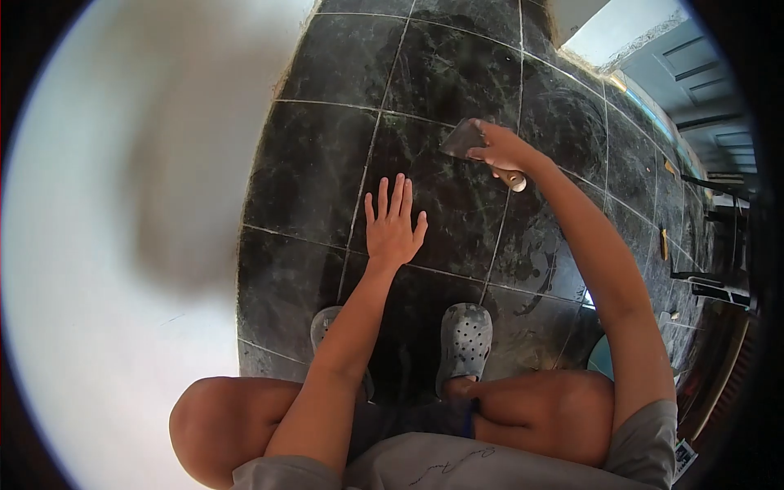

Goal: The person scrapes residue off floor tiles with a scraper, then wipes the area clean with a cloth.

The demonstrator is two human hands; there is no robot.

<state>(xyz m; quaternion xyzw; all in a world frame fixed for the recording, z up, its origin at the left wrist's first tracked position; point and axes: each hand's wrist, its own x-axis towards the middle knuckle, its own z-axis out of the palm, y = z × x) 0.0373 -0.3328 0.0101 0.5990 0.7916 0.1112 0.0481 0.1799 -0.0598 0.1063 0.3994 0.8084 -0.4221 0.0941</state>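
My right hand [502,147] is wrapped round a scraper [459,140], its wide flat blade pointing left and its handle end [516,182] sticking out below my palm. The blade is low over the dark tiled floor [441,212], near a grout line. To the left, my left hand [392,229] is stretched out over a dark tile with its fingers spread, palm down and holding nothing. Pale smears and streaks mark the tiles around both hands.
A white wall [188,245] runs along the left. My feet in grey clogs [467,341] are planted below the hands. A teal rounded object [601,358] shows beside my right knee. Dark furniture legs [709,286] and a grey door [694,69] stand at the right.
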